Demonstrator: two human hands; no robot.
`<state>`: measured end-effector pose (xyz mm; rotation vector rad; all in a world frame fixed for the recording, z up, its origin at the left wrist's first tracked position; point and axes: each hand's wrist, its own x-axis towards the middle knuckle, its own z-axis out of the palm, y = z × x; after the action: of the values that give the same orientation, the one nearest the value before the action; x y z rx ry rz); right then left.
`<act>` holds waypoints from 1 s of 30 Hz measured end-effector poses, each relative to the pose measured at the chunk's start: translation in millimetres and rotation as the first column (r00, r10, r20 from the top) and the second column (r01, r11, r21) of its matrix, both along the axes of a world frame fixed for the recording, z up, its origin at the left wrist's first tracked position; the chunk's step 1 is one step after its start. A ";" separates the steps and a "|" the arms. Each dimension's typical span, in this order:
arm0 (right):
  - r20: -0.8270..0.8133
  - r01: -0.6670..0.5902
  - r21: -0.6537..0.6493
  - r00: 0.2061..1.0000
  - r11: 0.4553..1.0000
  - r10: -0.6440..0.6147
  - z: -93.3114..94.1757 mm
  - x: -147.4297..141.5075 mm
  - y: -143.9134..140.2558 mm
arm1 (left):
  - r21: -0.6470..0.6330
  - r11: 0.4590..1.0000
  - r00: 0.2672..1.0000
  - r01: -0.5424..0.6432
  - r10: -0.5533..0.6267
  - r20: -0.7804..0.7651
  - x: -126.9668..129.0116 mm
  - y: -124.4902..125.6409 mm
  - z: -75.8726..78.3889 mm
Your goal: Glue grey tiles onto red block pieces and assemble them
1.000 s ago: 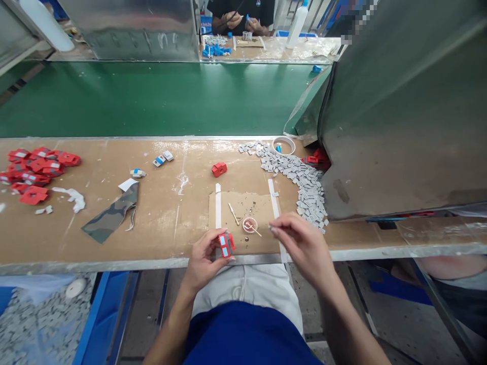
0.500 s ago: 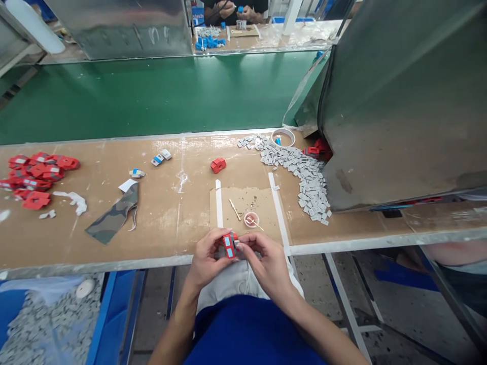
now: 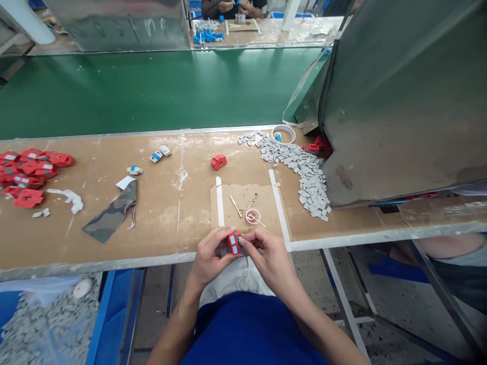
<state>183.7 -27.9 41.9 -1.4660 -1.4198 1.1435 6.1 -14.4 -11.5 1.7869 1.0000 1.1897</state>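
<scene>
My left hand [image 3: 210, 256] is closed around a small red toy car body [image 3: 233, 244] with pale-blue windows, held just over the table's front edge. The thumb and fingers of my right hand [image 3: 266, 254] pinch at its right side, where a small grey piece [image 3: 241, 241] shows between the fingertips; its exact shape is mostly hidden. Just beyond my hands sits a round tub of reddish stuff [image 3: 252, 216] with a thin stick in it. A pale pointed stick [image 3: 235, 207] lies beside the tub. Another red toy part [image 3: 218, 162] stands farther back.
Many grey tiles [image 3: 304, 175] spread on the right, by a tape roll [image 3: 283, 134] and a big metal housing [image 3: 403, 111]. Red parts [image 3: 28, 170] pile up on the left, near a camouflage cloth strip [image 3: 112, 210]. A green belt [image 3: 152, 91] runs behind; a co-worker's hands [image 3: 238, 7] work across it.
Both hands and the red toy car body have shifted slightly right, and the toy is turned a little. The whole view has tilted slightly. The grips look the same.
</scene>
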 end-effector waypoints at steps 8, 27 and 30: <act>0.145 0.023 0.119 0.989 0.993 -0.040 2.0 -3.5 -7.7 | 0.084 0.996 0.991 -0.012 0.023 -0.130 -0.4 -0.1 1.3; -0.220 0.056 0.002 0.974 0.998 -0.055 -20.3 -6.5 -6.0 | -0.007 1.000 1.000 0.008 -0.008 -0.008 -3.1 0.4 -3.2; -0.227 0.058 0.030 0.973 0.998 -0.049 -20.0 -10.4 -4.1 | -0.096 0.993 0.992 0.069 -0.058 0.107 -6.8 0.4 -3.4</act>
<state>173.3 -32.0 21.9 -1.2961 -1.2308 1.2033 -0.7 -14.0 -15.0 1.6494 0.9191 1.1613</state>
